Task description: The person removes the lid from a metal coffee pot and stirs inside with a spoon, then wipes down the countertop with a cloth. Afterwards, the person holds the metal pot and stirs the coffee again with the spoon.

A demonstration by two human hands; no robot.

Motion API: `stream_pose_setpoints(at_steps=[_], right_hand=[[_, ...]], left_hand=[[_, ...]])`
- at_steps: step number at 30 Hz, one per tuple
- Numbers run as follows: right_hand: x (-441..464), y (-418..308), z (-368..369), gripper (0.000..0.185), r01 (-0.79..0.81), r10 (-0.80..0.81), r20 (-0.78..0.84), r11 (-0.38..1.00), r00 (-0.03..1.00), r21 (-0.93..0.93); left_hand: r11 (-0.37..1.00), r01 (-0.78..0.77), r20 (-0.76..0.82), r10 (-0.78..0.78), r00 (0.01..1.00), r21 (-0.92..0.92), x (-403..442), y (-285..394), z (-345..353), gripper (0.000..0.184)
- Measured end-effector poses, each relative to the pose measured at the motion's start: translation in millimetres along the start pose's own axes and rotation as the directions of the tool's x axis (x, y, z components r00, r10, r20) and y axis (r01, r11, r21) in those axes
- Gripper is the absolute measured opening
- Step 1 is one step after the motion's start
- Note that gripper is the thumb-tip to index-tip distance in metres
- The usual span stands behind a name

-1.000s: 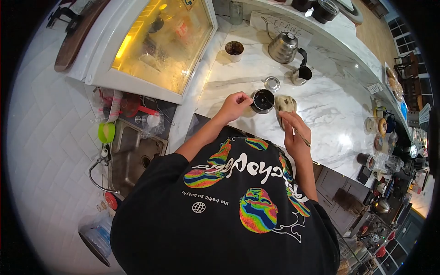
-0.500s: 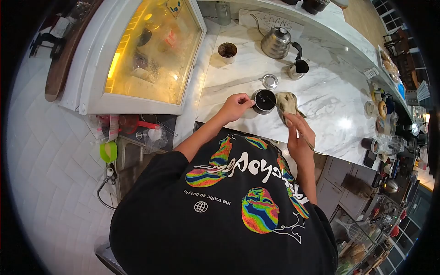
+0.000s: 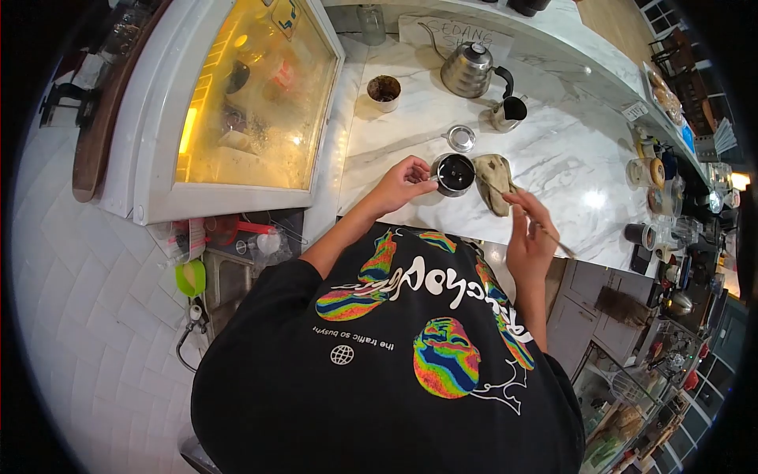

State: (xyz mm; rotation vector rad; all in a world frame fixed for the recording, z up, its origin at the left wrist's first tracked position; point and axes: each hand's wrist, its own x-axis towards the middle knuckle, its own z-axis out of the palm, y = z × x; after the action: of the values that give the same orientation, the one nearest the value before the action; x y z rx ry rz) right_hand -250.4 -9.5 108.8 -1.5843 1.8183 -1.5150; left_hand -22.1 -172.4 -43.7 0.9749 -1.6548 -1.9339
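Note:
My left hand [image 3: 408, 184] pinches the left side of a small cup [image 3: 453, 174] of dark liquid on the marble counter. Between the fingers of my right hand [image 3: 531, 229] is a thin spoon [image 3: 559, 242], its other end reaching over a stained cloth [image 3: 495, 182]. The cloth lies just right of the cup. A round metal lid [image 3: 461, 138] lies behind the cup. Farther back are a steel gooseneck kettle [image 3: 467, 73], a small metal pitcher [image 3: 509, 113] and a tumbler with dark grounds [image 3: 384, 92].
A lit glass-door fridge [image 3: 260, 103] stands at the left, with a sink [image 3: 229, 288] below it. Behind the kettle lies a handwritten paper sign [image 3: 454, 33]. Jars and cups [image 3: 641, 234] crowd the counter's right end.
My right hand and the spoon have moved right, away from the cup and over the cloth. My left hand stays at the cup. The view has shifted slightly.

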Motion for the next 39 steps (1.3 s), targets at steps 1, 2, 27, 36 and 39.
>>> stream_pose_setpoints(at_steps=[1, 2, 27, 36, 39], right_hand=[[0.1, -1.4, -1.9, 0.025, -0.064, 0.067, -0.044, 0.995, 0.997, 0.07], [0.9, -2.9, -4.4, 0.025, -0.123, 0.136, -0.084, 0.982, 0.987, 0.143], [98.4, 123.3, -6.9, 0.022, -0.085, 0.12, -0.364, 0.99, 0.924, 0.11], [121.6, 177.3, 23.2, 0.015, -0.169, 0.15, -0.324, 0.985, 0.934, -0.034], [119.4, 184.3, 25.9, 0.016, -0.218, 0.204, -0.284, 0.976, 0.937, -0.017]], left_hand=[[0.999, -0.006, 0.017, 0.007, 1.0, -0.052, 0.9, -5.2, -5.4, 0.046], [0.999, 0.022, 0.007, -0.022, 1.0, -0.044, 1.1, -10.1, -10.3, 0.052], [0.901, -0.241, -0.004, 0.26, 0.966, 0.36, 41.2, -35.3, 13.3, 0.099], [0.918, -0.194, -0.094, 0.239, 0.966, 0.345, 40.7, -26.3, 23.6, 0.09], [0.93, -0.172, -0.124, 0.222, 0.967, 0.325, 38.0, -25.6, 27.7, 0.087]])
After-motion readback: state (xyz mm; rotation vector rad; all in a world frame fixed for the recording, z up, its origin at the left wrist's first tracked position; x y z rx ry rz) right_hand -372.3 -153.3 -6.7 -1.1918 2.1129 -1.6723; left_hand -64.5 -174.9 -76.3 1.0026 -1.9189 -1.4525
